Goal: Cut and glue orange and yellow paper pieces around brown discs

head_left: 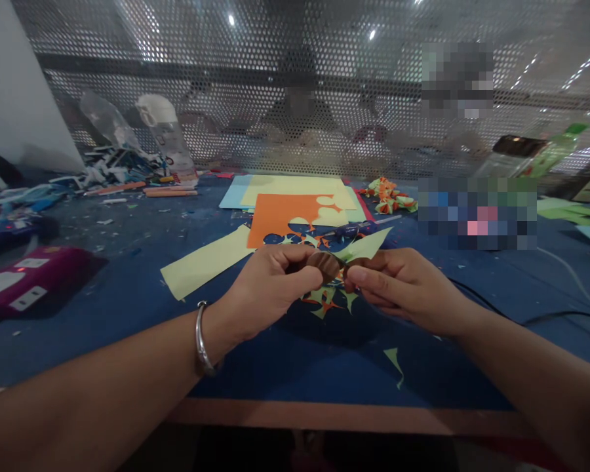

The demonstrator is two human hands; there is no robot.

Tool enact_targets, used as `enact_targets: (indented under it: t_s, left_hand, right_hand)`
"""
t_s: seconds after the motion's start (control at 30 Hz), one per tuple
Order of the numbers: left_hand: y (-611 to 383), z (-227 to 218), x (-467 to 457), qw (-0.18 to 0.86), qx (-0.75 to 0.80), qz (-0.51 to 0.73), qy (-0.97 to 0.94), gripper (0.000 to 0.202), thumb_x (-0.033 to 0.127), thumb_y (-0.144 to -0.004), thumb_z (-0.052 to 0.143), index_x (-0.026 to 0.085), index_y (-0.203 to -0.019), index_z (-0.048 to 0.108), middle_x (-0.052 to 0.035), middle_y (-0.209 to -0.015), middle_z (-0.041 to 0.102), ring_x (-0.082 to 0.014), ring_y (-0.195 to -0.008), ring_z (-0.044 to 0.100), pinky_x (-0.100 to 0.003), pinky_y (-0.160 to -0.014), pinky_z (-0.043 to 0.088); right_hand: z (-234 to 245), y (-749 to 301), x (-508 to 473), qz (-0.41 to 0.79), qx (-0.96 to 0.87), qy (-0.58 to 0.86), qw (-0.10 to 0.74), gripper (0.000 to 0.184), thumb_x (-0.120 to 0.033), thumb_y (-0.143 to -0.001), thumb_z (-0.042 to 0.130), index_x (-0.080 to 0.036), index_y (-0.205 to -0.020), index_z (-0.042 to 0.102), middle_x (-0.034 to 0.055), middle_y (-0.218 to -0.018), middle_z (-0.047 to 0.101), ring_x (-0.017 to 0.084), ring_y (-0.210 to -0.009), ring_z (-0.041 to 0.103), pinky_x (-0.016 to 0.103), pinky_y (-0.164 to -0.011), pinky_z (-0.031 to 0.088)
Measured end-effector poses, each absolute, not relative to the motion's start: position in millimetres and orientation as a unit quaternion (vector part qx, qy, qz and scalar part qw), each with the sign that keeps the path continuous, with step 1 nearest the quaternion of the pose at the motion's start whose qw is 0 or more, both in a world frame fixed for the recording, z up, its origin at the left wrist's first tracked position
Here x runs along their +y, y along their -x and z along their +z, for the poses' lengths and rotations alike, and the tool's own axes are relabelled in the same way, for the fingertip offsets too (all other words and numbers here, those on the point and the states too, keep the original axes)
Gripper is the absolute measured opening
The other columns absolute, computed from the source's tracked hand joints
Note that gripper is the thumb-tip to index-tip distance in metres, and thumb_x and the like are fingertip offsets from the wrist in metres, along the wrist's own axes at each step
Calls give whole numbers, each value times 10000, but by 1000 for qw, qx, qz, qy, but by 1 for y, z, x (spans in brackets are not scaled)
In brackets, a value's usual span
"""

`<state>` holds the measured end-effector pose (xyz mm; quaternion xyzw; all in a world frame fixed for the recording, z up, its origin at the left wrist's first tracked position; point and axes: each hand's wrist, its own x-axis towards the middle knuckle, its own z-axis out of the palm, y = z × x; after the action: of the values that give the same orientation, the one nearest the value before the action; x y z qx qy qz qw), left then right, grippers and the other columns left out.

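To the left, a pale yellow strip [204, 263] lies beside an orange sheet [271, 221]. Our left hand [275, 285] pinches a round brown piece [325, 265] above paper scraps [323, 303]. Next comes a pale green paper [368, 245]; our right hand [407, 283] has its fingers clamped on a smaller brown bit [360, 263], whether on the paper too we cannot tell.

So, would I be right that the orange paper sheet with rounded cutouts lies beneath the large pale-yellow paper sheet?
Not quite: the head view shows the orange paper sheet with rounded cutouts on top of the large pale-yellow paper sheet, partly covering it.
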<state>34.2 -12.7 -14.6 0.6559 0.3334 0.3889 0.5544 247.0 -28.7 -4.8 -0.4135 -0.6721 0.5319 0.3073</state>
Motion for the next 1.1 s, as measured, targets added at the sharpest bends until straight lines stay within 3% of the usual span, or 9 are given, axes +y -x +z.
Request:
enact_targets:
  t_s: [0.2, 0.47, 0.67, 0.77, 0.9, 1.0, 1.1]
  left_hand:
    - [-35, -15, -13, 558, 337, 385, -654, 115, 162, -811, 586, 158, -762, 690, 22, -743, 570, -102, -717, 454, -247, -672, 351]
    - [-34, -12, -14, 566, 329, 385, -650, 152, 123, -774, 546, 164, -655, 629, 40, -668, 508, -89, -660, 417, -230, -638, 348]
    - [-34, -16, -11, 567, 365, 358, -645, 163, 168, -777, 559, 158, -823, 715, 4, -801, 640, -107, -732, 516, -244, -685, 404]
    - [-34, -17, -8, 554, 373, 351, -657, 113, 150, -746, 599, 170, -844, 651, 18, -787, 641, -104, -713, 545, -242, -673, 427]
    - [-32, -17, -7, 545, 383, 279, -692, 212, 156, -749, 597, 212, -948, 553, 42, -725, 661, -123, -658, 594, -249, -605, 438]
    - [-29, -13, -8, 476, 401, 223, -750, 153, 172, -763, 568, 217, -909, 569, 34, -709, 676, -133, -631, 609, -265, -591, 446]
    - [-25, -8, -7, 316, 431, 201, -821, 48, 186, -753, 581, 216, -780, 607, 25, -687, 660, -144, -620, 588, -289, -580, 413]
  right_hand:
    - [-6, -249, -29, 526, -674, 423, 301, 457, -559, -914, 615, -176, -689, 507, -94, -501, 290, 34, -407, 223, 177, -354, 150]
    - [-6, -248, -27, 502, -696, 425, 289, 465, -557, -934, 586, -166, -693, 513, -89, -501, 316, 28, -408, 251, 168, -352, 171]
    - [-5, -249, -27, 486, -709, 428, 279, 487, -588, -918, 595, -149, -709, 550, -93, -492, 311, 24, -410, 244, 170, -364, 161]
    - [-4, -248, -26, 502, -678, 432, 319, 441, -564, -916, 610, -146, -777, 592, -105, -482, 297, 25, -401, 224, 170, -364, 158]
    - [-2, -249, -25, 503, -637, 441, 384, 405, -542, -876, 672, -154, -780, 607, -104, -491, 303, 26, -405, 229, 167, -360, 152]
    - [-1, -250, -24, 495, -624, 440, 414, 393, -535, -875, 679, -155, -785, 629, -100, -491, 302, 27, -401, 235, 176, -363, 151]
    - [-2, -252, -22, 471, -619, 443, 446, 381, -529, -877, 681, -159, -796, 644, -97, -482, 306, 32, -389, 245, 194, -367, 147]
